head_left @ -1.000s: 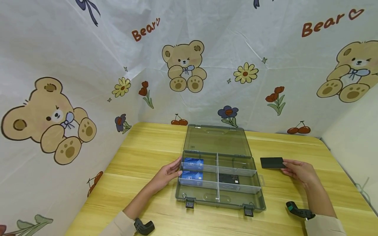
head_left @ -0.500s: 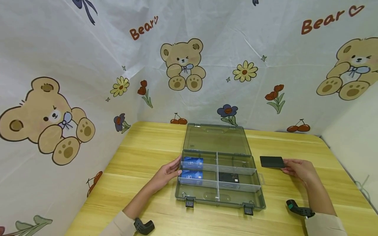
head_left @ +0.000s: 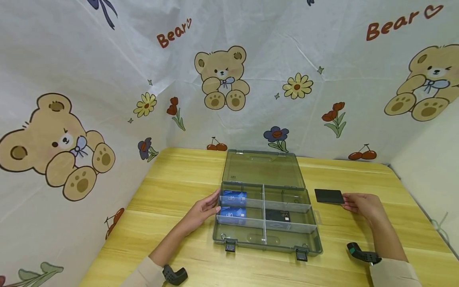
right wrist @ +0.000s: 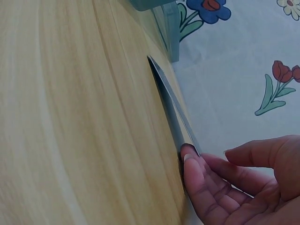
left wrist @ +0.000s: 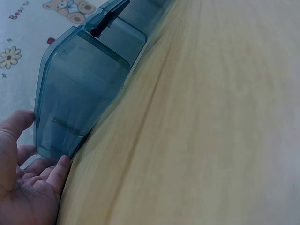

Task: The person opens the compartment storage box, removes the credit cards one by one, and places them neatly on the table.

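In the head view, a grey translucent box (head_left: 265, 247) lies with its lid (head_left: 263, 169) folded back. The left hand (head_left: 201, 213) rests on its left side; in the left wrist view that hand (left wrist: 28, 183) touches the box wall (left wrist: 84, 84) with thumb and fingertips. To the right of the box, the right hand (head_left: 363, 205) holds a black card (head_left: 329, 196) by its right edge. Seen from the right wrist, the card (right wrist: 164, 96) is tilted edge-on at the fingers of the hand (right wrist: 234, 192).
Two left compartments contain blue cards (head_left: 234, 197) marked VIP, and a black VIP card (head_left: 277, 216) lies in the middle right one. Two dark latches (head_left: 230, 246) hang at the box's front edge. A patterned sheet (head_left: 265, 28) stands behind the wooden table (head_left: 179, 167).
The black card has shifted slightly left with the right hand, and its tilt has changed a little. The left hand stays against the box. The head view has moved slightly.
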### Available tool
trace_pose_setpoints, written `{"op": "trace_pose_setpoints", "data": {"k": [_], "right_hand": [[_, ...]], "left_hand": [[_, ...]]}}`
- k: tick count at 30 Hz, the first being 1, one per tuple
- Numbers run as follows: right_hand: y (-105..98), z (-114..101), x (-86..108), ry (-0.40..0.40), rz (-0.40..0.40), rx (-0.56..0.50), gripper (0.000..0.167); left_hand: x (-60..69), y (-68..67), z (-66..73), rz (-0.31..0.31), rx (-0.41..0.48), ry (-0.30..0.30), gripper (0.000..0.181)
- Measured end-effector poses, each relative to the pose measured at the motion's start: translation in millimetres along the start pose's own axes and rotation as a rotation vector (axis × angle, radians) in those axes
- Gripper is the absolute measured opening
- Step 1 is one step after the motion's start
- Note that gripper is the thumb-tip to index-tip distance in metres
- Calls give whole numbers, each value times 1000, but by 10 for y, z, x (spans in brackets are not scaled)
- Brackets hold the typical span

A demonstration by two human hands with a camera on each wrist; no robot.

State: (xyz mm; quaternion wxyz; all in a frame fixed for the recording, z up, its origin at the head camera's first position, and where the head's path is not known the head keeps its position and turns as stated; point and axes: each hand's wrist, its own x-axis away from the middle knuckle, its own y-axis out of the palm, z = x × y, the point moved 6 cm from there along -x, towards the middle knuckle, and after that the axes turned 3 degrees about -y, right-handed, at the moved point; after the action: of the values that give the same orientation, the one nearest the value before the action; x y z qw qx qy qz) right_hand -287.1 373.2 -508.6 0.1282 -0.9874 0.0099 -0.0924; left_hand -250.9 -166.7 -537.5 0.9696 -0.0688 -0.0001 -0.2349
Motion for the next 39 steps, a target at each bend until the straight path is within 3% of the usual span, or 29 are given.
{"op": "trace_pose_setpoints", "data": {"k": [13, 39], "right_hand": [[-6, -22, 37, 6, 41, 69, 52], [-42, -53, 56, 30, 101, 93, 52]], "left_hand": [[1, 4, -16, -3, 0, 2, 70], [-1, 3, 0, 1, 2, -3, 70]]}}
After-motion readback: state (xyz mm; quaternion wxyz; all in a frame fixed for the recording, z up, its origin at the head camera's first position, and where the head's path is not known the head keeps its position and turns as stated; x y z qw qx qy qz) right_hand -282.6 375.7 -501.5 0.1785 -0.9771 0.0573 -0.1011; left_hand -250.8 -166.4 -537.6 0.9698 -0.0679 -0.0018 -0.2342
